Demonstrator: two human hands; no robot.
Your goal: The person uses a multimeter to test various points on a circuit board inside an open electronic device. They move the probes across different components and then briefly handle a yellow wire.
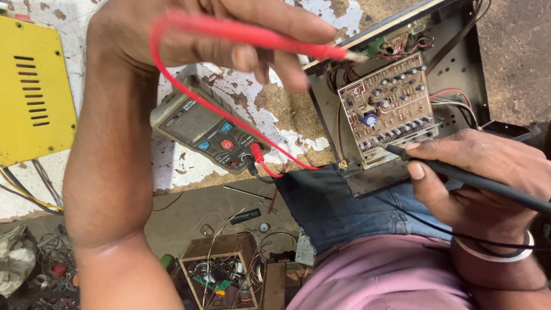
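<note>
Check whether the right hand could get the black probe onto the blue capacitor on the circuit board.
Probably yes: the right hand already holds the black probe at the circuit board's lower edge, and nothing covers the blue capacitor just above.

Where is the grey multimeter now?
In the head view, the grey multimeter lies left of centre on the workbench, between the yellow box and the circuit board.

bare arms, white bangle [496, 254], pink shirt [379, 275], jeans [344, 206]

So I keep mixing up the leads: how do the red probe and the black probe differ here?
The red probe is in the left hand, its tip at the chassis's upper edge. The black probe is in the right hand, its tip at the circuit board's lower edge. Both are held like pens.
</note>
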